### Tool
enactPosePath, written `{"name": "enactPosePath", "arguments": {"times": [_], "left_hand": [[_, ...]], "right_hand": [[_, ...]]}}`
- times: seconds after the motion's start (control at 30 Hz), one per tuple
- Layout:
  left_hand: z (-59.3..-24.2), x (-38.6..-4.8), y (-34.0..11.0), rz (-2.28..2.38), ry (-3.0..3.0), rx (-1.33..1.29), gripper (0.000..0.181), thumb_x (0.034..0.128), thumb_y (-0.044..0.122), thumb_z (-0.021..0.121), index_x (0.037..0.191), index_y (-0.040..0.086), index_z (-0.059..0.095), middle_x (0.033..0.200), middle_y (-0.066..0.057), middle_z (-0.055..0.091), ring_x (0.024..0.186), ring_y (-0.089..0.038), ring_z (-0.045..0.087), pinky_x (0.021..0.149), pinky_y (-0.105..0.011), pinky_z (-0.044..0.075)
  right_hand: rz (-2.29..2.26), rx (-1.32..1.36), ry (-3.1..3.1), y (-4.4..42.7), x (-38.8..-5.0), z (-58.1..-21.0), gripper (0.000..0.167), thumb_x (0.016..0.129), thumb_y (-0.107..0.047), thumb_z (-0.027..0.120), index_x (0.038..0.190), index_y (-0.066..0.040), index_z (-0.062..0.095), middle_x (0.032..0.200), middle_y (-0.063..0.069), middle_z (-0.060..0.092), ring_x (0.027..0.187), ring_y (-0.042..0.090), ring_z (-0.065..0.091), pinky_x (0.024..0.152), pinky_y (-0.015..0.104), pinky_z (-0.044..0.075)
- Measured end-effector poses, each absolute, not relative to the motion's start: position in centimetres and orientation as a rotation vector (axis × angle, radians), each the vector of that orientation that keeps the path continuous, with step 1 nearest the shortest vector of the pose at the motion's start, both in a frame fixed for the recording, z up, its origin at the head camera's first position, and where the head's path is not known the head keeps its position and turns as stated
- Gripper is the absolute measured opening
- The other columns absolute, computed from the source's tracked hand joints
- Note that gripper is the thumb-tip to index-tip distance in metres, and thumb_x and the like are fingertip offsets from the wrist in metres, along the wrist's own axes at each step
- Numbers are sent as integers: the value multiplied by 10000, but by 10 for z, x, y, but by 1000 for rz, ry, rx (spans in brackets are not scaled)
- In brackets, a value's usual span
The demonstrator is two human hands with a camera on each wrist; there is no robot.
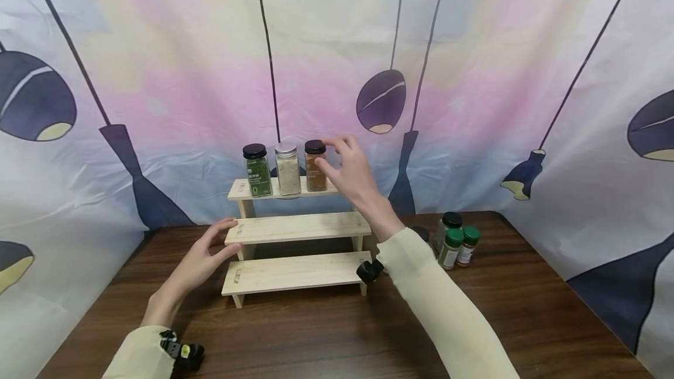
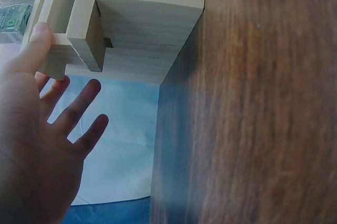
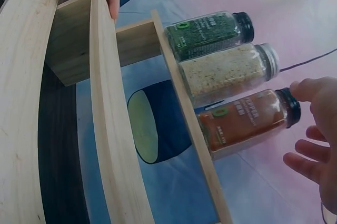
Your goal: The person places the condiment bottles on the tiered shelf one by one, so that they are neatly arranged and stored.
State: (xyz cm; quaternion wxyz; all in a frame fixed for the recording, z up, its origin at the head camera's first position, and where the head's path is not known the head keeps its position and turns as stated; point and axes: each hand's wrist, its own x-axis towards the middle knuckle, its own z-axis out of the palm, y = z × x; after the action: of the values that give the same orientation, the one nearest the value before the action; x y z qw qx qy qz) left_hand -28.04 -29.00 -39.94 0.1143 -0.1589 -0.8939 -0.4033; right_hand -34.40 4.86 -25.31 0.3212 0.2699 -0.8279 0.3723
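My left hand (image 1: 197,262) holds the left end of the middle board of a three-tier wooden rack (image 1: 300,227), its thumb on one side and a finger on the other; its remaining fingers (image 2: 79,109) stretch out loosely. At the top tier's right end, my right hand (image 1: 353,174) is beside a jar of orange-red spice (image 3: 247,121) with a black lid. One fingertip is at the lid, and the other fingers are spread apart from the glass. To that jar's left stand a silver-lidded jar of pale granules (image 1: 288,169) and a black-lidded jar of green herbs (image 1: 258,171).
On the dark wooden table (image 1: 295,338), right of the rack, several more jars stand, among them a green-lidded jar (image 1: 451,248) and a black-lidded one (image 1: 451,220), partly behind my right forearm. A printed cloth (image 1: 326,34) hangs behind the rack.
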Motion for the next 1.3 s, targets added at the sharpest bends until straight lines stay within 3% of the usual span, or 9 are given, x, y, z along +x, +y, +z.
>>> {"name": "enactPosePath", "arguments": {"times": [0.4, 0.73, 0.97, 1.17, 1.3], "left_hand": [[-400, -281, -290, -1203, -2598, -484, 595, 993, 270, 631, 1517, 139, 383, 1605, -194, 266, 1251, -407, 527, 846, -233, 494], [-401, -282, -290, -1195, -2596, -483, 591, 992, 272, 633, 1514, 146, 387, 1607, -187, 266, 1245, -397, 530, 848, -238, 491], [-401, -281, -290, -1194, -2603, -477, 590, 993, 273, 630, 1518, 159, 383, 1613, -180, 256, 1248, -395, 529, 849, -259, 495], [-400, -281, -290, -1202, -2609, -475, 591, 995, 275, 627, 1519, 158, 379, 1610, -182, 258, 1243, -391, 531, 848, -282, 503], [-399, -281, -289, -1198, -2615, -472, 589, 998, 278, 621, 1520, 156, 377, 1610, -179, 258, 1239, -387, 531, 845, -293, 507]], "right_hand": [[989, 732, -2142, 69, -330, -259, 389, 939, -234, 707, 1292, -86, 636, 1278, 97, 567, 1154, 301, 583, 885, 405, 534], [981, 664, -2144, 87, -320, -278, 376, 940, -273, 703, 1279, -120, 646, 1286, 74, 576, 1126, 265, 585, 889, 416, 525], [940, 653, -2128, 101, -313, -290, 363, 936, -269, 708, 1268, -131, 656, 1250, 79, 594, 931, 270, 588, 782, 406, 500], [989, 629, -2109, 111, -310, -300, 347, 927, -234, 720, 1250, -122, 666, 1219, 89, 599, 1068, 298, 605, 869, 444, 535], [1003, 603, -2116, 117, -308, -308, 350, 929, -231, 719, 1254, -111, 667, 1188, 91, 601, 1065, 274, 592, 866, 449, 537]]}}
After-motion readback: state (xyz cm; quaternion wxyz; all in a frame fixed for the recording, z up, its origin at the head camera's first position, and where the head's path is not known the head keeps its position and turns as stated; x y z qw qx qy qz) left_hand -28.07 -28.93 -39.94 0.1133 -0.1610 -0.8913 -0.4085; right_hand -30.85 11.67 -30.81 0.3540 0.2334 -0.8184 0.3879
